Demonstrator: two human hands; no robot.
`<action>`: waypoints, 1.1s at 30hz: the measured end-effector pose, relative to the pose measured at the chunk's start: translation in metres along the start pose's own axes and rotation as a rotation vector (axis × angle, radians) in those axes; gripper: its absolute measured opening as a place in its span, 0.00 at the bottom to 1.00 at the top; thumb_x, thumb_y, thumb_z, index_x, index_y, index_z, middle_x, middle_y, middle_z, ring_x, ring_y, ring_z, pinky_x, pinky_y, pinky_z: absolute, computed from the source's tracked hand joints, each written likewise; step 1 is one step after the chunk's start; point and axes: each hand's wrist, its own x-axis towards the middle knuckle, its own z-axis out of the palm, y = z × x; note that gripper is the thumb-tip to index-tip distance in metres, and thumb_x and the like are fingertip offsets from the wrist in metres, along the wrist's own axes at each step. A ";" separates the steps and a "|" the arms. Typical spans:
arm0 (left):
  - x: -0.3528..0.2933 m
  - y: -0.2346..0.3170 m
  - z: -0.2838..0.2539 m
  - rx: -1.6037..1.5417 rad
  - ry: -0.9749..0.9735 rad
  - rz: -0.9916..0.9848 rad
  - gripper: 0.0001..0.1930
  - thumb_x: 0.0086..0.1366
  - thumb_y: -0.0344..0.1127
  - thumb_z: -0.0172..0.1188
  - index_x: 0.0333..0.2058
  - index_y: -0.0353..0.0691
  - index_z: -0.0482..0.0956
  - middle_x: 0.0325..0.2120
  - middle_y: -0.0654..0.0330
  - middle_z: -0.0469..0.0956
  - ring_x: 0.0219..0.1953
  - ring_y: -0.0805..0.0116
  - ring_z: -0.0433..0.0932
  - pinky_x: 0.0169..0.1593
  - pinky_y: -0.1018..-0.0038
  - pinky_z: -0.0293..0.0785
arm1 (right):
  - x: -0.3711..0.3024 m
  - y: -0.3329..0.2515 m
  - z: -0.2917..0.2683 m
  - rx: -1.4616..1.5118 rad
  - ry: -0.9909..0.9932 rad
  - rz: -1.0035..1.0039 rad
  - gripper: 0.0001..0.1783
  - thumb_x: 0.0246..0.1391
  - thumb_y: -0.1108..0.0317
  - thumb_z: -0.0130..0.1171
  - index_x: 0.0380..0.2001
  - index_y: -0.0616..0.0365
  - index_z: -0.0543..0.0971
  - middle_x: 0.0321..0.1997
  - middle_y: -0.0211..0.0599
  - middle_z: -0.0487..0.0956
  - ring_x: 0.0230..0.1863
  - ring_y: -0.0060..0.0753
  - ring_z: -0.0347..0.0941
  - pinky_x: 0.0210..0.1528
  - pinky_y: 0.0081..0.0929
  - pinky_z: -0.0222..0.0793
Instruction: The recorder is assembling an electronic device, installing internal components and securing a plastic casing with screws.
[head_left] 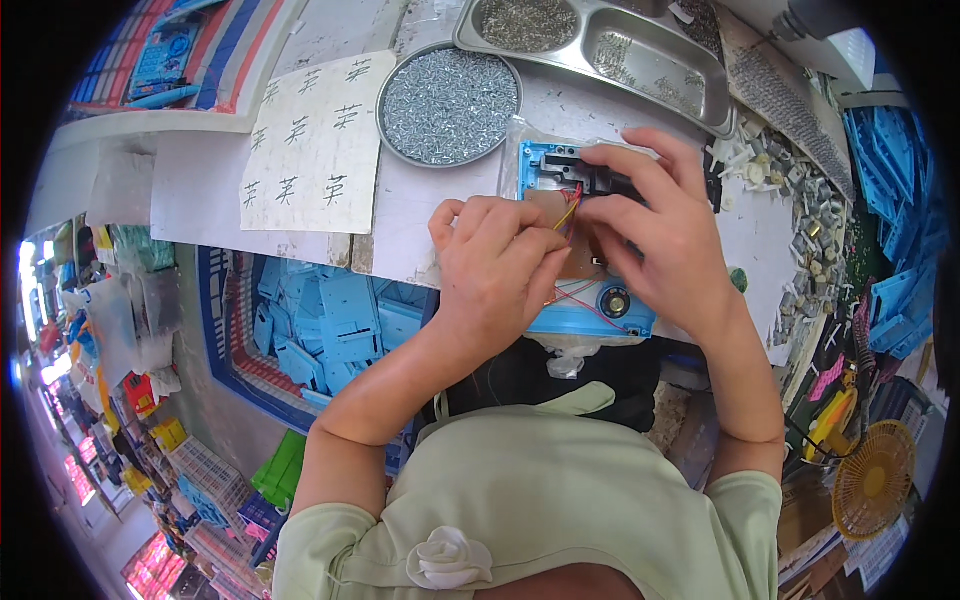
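A light-blue plastic housing (560, 320) lies at the table's near edge, a brown circuit board (546, 205) inside it. A small round speaker (613, 301) sits at its near right corner. Thin red and yellow wires (570, 208) cross the board. My left hand (498, 255) is closed, its thumb and fingertips pressed together on these wires. My right hand (665, 225) curves over the housing's right side with fingers apart. Its upper fingertips touch a black part (560, 170) at the far end; the lower ones are close to the wires. Both hands hide parts of the board.
A round metal dish (450, 105) of small screws stands beyond my left hand, beside a handwritten paper sheet (318, 150). A divided steel tray (650, 65) holds small metal pieces. Small parts (815, 250) are heaped to the right. A blue crate (222, 310) of blue panels stands lower left.
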 end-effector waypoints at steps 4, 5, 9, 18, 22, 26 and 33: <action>-0.001 0.001 0.002 -0.048 0.027 -0.009 0.09 0.50 0.27 0.72 0.31 0.43 0.83 0.34 0.62 0.78 0.38 0.61 0.75 0.47 0.63 0.62 | 0.012 -0.007 0.004 -0.098 -0.044 -0.039 0.10 0.42 0.74 0.68 0.32 0.56 0.84 0.56 0.37 0.79 0.63 0.56 0.67 0.61 0.47 0.70; -0.002 0.000 0.001 -0.061 0.016 0.003 0.11 0.50 0.28 0.72 0.33 0.42 0.82 0.36 0.61 0.78 0.40 0.60 0.75 0.48 0.62 0.63 | 0.013 -0.005 0.006 -0.110 -0.064 -0.064 0.09 0.42 0.74 0.68 0.31 0.56 0.84 0.56 0.37 0.79 0.64 0.56 0.67 0.61 0.48 0.70; -0.005 0.003 0.002 -0.161 -0.036 -0.057 0.22 0.52 0.30 0.73 0.46 0.41 0.78 0.46 0.56 0.77 0.48 0.55 0.75 0.52 0.60 0.65 | 0.006 0.004 0.001 -0.120 -0.113 -0.083 0.08 0.42 0.72 0.69 0.31 0.54 0.86 0.57 0.36 0.80 0.66 0.56 0.65 0.62 0.50 0.68; 0.006 0.006 -0.008 -0.079 -0.197 -0.060 0.29 0.53 0.33 0.74 0.53 0.41 0.73 0.51 0.54 0.75 0.51 0.54 0.75 0.55 0.60 0.65 | -0.035 0.029 -0.004 0.130 0.112 0.169 0.12 0.42 0.73 0.73 0.34 0.50 0.88 0.57 0.31 0.82 0.65 0.50 0.66 0.65 0.43 0.64; 0.022 0.008 -0.012 -0.109 -0.190 -0.046 0.23 0.53 0.33 0.74 0.47 0.42 0.78 0.44 0.58 0.79 0.42 0.59 0.79 0.52 0.63 0.65 | -0.036 0.024 0.000 0.177 0.256 0.248 0.11 0.43 0.73 0.73 0.33 0.50 0.87 0.55 0.31 0.83 0.62 0.47 0.68 0.65 0.43 0.64; 0.043 0.006 0.007 -0.113 -0.047 0.078 0.15 0.53 0.31 0.73 0.41 0.42 0.82 0.35 0.62 0.80 0.36 0.63 0.79 0.47 0.65 0.65 | -0.031 0.022 0.001 0.232 0.272 0.233 0.09 0.43 0.73 0.73 0.31 0.53 0.86 0.52 0.34 0.84 0.60 0.46 0.69 0.63 0.42 0.65; 0.057 0.006 0.021 -0.125 -0.055 0.146 0.07 0.55 0.30 0.70 0.34 0.45 0.85 0.29 0.66 0.80 0.32 0.65 0.78 0.43 0.66 0.63 | -0.028 0.025 -0.003 0.309 0.254 0.191 0.09 0.42 0.73 0.74 0.30 0.56 0.85 0.50 0.34 0.84 0.57 0.44 0.71 0.60 0.39 0.67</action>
